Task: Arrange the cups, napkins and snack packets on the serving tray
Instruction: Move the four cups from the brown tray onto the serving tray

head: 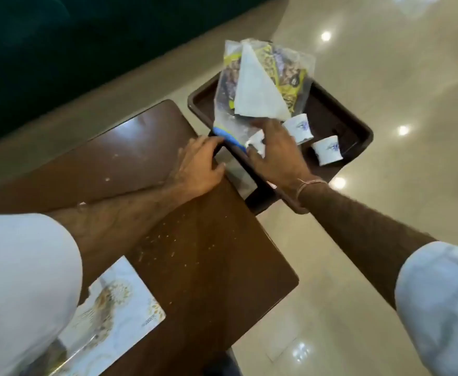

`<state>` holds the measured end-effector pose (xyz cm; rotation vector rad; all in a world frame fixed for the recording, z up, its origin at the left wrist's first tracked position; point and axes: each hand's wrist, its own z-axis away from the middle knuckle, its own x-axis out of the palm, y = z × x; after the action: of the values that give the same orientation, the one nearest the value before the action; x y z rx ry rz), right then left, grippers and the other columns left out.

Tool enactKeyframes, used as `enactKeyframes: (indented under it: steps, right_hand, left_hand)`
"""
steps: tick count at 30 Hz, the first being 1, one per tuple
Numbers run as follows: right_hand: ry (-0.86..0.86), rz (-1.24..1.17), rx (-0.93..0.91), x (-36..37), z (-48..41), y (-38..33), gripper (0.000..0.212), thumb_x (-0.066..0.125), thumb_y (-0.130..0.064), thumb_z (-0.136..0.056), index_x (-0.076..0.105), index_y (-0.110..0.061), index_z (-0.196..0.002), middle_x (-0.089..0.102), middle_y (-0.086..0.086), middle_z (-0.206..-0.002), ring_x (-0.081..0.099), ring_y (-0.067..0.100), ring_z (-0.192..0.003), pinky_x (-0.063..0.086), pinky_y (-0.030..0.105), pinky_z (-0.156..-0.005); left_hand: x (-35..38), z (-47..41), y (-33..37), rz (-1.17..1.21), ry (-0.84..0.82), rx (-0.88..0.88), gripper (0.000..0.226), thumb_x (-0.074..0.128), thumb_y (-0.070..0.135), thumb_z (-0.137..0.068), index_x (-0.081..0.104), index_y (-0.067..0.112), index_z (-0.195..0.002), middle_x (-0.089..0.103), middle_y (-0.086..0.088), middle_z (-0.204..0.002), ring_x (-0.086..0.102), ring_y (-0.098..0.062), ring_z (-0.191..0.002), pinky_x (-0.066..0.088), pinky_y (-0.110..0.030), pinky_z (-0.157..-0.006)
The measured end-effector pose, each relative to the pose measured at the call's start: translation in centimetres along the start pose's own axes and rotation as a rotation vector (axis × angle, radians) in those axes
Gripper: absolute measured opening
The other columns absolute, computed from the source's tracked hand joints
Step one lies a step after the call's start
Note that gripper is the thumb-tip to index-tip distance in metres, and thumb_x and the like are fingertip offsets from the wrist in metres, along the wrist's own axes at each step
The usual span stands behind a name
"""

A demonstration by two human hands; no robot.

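The dark brown serving tray sits just past the far corner of the wooden table. Clear snack packets with yellow and purple print lie in its far half, and a white folded napkin rests on top of them. Three small white cups with blue marks stand in the near half: one under my right hand, one beside it and one to the right. My right hand has its thumb and fingers around the nearest cup. My left hand curls over the tray's near left corner.
The brown wooden table carries crumbs and a white and gold patterned mat near me. Under the tray is a dark stand. Glossy beige floor tiles surround it. A dark green sofa lies at the far left.
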<state>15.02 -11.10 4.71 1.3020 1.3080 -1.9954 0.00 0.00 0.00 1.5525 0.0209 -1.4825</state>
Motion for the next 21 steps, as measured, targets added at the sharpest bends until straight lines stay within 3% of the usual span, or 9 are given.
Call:
enactKeyframes:
  steps: [4, 8, 11, 17, 21]
  right_hand:
    - [0.147, 0.202, 0.198, -2.8, -2.0, 6.4, 0.055, 0.06, -0.039, -0.086, 0.048, -0.016, -0.134, 0.05, 0.014, -0.132, 0.047, 0.037, -0.119, 0.037, 0.049, -0.097]
    - [-0.033, 0.349, 0.384, -3.7, -4.6, 11.2, 0.071, 0.061, -0.058, -0.08, 0.043, -0.019, -0.137, 0.048, 0.017, -0.136, 0.042, 0.041, -0.125, 0.03, 0.057, -0.102]
    - [-0.156, 0.339, 0.39, -3.5, -5.9, 13.2, 0.075, 0.061, -0.065, -0.077, 0.044, -0.019, -0.134, 0.058, 0.014, -0.13, 0.049, 0.04, -0.122, 0.025, 0.061, -0.106]
    - [-0.114, 0.241, 0.357, -2.0, -6.3, 14.4, 0.07, 0.066, -0.061, -0.078, 0.047, -0.015, -0.127, 0.063, 0.009, -0.122, 0.057, 0.033, -0.113, 0.027, 0.055, -0.106]
    - [-0.011, 0.137, 0.342, -2.4, -5.1, 13.2, 0.068, 0.068, -0.06, -0.078, 0.048, -0.017, -0.128, 0.064, 0.005, -0.122, 0.056, 0.03, -0.115, 0.027, 0.054, -0.104]
  left_hand:
    - [1.4, -4.4, 3.9, -0.095, 0.023, 0.053, 0.048, 0.061, 0.045, -0.087, 0.059, 0.025, -0.13, 0.057, -0.004, -0.13, 0.045, -0.027, -0.125, 0.031, -0.047, -0.102]
    - [2.6, -7.7, 6.3, -0.414, 0.118, 0.105, 0.054, 0.052, 0.062, -0.085, 0.067, 0.022, -0.119, 0.055, -0.008, -0.126, 0.043, -0.032, -0.121, 0.033, -0.051, -0.095]
    - [3.6, -8.7, 7.3, -0.492, 0.045, 0.081, 0.056, 0.053, 0.066, -0.083, 0.068, 0.025, -0.118, 0.052, -0.008, -0.129, 0.04, -0.032, -0.123, 0.032, -0.052, -0.097]
    - [4.3, -9.4, 8.3, -0.235, -0.075, -0.119, 0.036, 0.074, 0.055, -0.077, 0.069, 0.032, -0.104, 0.054, -0.004, -0.127, 0.037, -0.03, -0.126, 0.029, -0.05, -0.101]
    - [3.7, -7.7, 8.2, 0.034, -0.001, -0.054, 0.024, 0.081, 0.04, -0.075, 0.062, 0.033, -0.086, 0.052, 0.004, -0.132, 0.035, -0.024, -0.126, 0.026, -0.043, -0.099]
